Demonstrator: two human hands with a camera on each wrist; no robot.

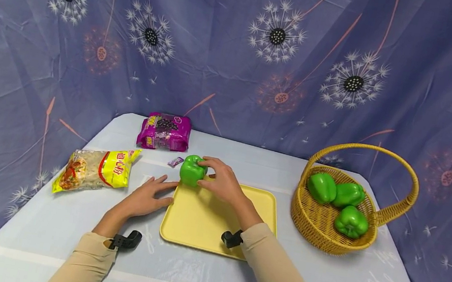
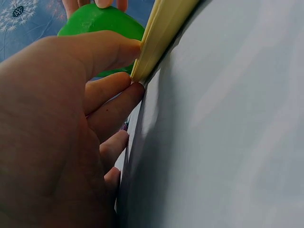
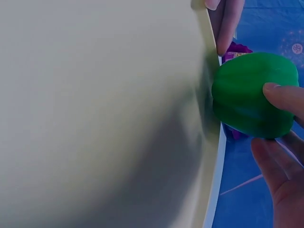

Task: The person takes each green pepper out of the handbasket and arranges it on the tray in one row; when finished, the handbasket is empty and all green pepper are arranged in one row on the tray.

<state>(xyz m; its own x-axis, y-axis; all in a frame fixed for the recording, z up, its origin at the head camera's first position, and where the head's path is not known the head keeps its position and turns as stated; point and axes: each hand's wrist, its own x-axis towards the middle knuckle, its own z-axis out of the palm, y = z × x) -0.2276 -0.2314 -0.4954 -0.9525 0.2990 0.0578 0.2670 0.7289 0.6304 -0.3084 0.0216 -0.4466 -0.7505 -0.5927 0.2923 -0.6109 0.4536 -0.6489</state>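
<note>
A green bell pepper (image 1: 193,170) is pinched between the thumb and fingers of my right hand (image 1: 221,180), over the far left corner of a yellow tray (image 1: 203,222). In the right wrist view the pepper (image 3: 247,92) overlaps the tray's rim, with the thumb on its side. My left hand (image 1: 149,195) rests at the tray's left edge, fingers extended. The left wrist view shows its thumb and fingertips right at the rim (image 2: 152,42), and the pepper (image 2: 102,21) just beyond.
A wicker basket (image 1: 314,233) with a tall handle stands at the right, holding several green peppers (image 1: 351,222). A yellow food bag (image 1: 95,169) lies at the left. Behind the tray are a purple package (image 1: 164,132) and a small purple wrapper (image 1: 175,162). A patterned curtain backs the table.
</note>
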